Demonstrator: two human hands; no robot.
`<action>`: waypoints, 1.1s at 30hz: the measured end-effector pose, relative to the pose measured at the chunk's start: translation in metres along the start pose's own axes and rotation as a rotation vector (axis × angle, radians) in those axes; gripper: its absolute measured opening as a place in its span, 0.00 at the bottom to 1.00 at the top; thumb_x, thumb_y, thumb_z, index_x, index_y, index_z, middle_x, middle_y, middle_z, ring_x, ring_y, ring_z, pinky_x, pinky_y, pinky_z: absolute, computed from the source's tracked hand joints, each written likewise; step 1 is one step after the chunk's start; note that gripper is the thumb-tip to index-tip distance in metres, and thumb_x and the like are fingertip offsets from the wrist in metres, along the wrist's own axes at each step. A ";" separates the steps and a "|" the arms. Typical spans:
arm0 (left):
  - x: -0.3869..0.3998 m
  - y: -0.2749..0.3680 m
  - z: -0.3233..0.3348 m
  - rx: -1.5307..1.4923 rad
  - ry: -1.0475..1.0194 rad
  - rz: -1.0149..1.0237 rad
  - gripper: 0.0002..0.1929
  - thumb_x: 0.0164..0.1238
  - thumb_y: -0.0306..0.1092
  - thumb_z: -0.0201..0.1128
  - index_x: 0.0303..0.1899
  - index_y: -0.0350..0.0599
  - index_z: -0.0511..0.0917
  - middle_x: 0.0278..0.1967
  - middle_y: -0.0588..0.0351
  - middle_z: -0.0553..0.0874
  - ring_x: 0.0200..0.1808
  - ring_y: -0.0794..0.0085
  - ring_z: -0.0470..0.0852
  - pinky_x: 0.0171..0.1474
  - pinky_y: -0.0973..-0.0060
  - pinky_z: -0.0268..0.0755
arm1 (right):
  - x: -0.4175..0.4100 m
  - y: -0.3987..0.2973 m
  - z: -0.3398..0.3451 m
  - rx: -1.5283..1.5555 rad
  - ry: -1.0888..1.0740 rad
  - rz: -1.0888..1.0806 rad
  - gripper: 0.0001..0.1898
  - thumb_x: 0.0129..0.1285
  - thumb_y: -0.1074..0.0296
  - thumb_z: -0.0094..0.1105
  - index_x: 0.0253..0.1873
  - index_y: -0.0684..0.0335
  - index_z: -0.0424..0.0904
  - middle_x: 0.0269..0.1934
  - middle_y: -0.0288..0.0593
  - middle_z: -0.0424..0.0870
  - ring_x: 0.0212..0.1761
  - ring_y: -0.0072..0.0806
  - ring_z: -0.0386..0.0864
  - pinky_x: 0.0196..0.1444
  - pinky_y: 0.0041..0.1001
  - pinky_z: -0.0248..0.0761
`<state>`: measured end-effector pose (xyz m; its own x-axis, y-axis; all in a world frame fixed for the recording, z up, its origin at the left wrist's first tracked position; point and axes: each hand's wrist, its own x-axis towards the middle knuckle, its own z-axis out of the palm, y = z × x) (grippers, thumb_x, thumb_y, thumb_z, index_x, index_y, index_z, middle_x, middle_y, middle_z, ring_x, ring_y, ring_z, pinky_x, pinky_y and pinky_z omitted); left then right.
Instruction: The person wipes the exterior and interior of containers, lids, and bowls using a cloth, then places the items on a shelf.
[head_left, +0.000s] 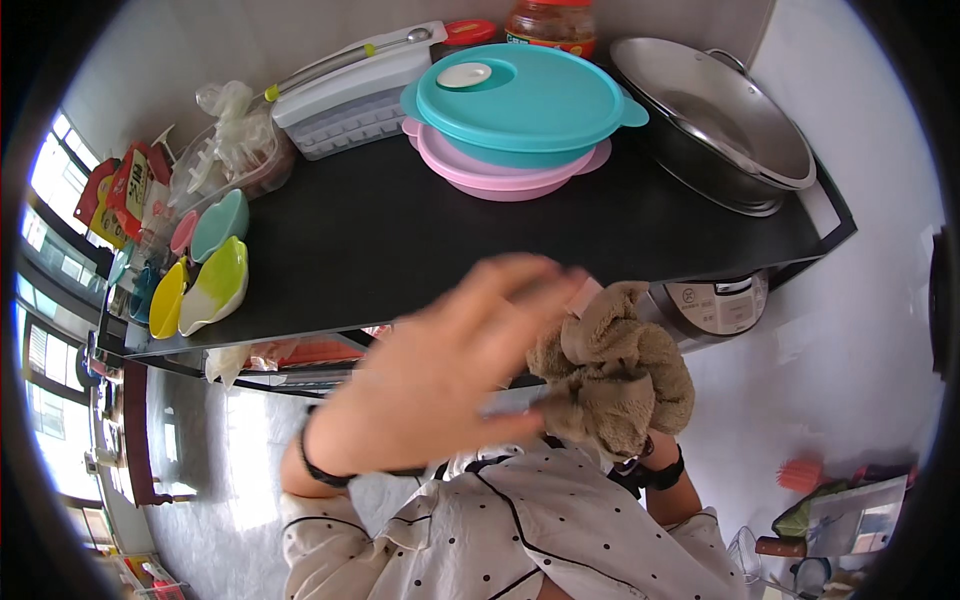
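Observation:
A crumpled brown towel (622, 367) is held in front of the body by my right hand, which is mostly hidden beneath the cloth; only its wrist shows. My left hand (442, 360), blurred, is raised just left of the towel with its fingers apart and its fingertips close to the cloth. Whether they touch it cannot be told. Beyond both hands lies a black shelf top (360, 240). On it a lidded turquoise bowl (540, 105) is stacked on a pink lidded bowl (502, 176).
A steel pan (712, 112) stands at the back right, beside the wall. An ice cube container (352, 112) is at the back left. Small bowls, including a green and white bowl (217, 292), line the left edge. A rice cooker (712, 304) sits below the shelf top.

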<state>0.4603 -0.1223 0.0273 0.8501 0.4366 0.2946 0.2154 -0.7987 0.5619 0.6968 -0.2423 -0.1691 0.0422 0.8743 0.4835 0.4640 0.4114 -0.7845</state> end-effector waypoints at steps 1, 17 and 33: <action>0.001 -0.003 -0.009 0.072 0.106 -0.075 0.42 0.45 0.33 0.78 0.67 0.48 0.70 0.59 0.48 0.74 0.44 0.68 0.83 0.41 0.75 0.76 | -0.005 0.004 0.000 0.011 0.007 0.008 0.51 0.48 0.67 0.78 0.72 0.57 0.48 0.66 0.46 0.64 0.66 0.36 0.69 0.67 0.36 0.65; 0.072 -0.064 -0.065 -0.491 0.413 -0.712 0.22 0.65 0.50 0.66 0.49 0.42 0.77 0.43 0.57 0.77 0.42 0.71 0.78 0.40 0.76 0.73 | -0.007 0.059 0.024 0.583 0.030 0.087 0.57 0.46 0.71 0.80 0.75 0.56 0.42 0.70 0.46 0.60 0.72 0.36 0.63 0.74 0.36 0.58; -0.184 0.021 -0.063 -0.621 1.527 -0.923 0.20 0.68 0.46 0.58 0.50 0.38 0.78 0.43 0.49 0.87 0.37 0.70 0.87 0.39 0.77 0.83 | 0.029 0.069 0.045 0.912 -0.552 0.659 0.44 0.49 0.69 0.78 0.71 0.58 0.62 0.66 0.49 0.68 0.69 0.40 0.68 0.70 0.36 0.62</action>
<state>0.2782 -0.1938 0.0335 -0.5883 0.8049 -0.0773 -0.1844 -0.0405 0.9820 0.6903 -0.1776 -0.2265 -0.4450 0.8817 -0.1569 -0.2946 -0.3096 -0.9041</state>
